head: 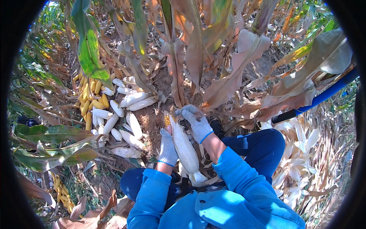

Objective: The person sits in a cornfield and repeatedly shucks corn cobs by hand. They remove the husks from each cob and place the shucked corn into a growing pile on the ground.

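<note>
An ear of corn (pixel 185 148) in pale husk lies between my hands, its butt end toward my lap. Yellow kernels (pixel 167 120) show at its tip, where the husk is parted. My left hand (pixel 167 146), in a whitish knit glove with a blue cuff edge, grips the ear along its left side near the tip. Just right of the tip is my right hand (pixel 197 121), gloved alike, with its fingers bent toward the dry silk and husk. Whether those fingers pinch anything is hard to see.
Unhusked ears (pixel 133 137) lie on the soil to my left, beside a pile of bare yellow cobs (pixel 91 91). More yellow cobs (pixel 61 191) lie farther left. Dry corn stalks (pixel 174 65) stand close in front. Stripped husks (pixel 294 160) and a blue pole (pixel 323 97) are at right.
</note>
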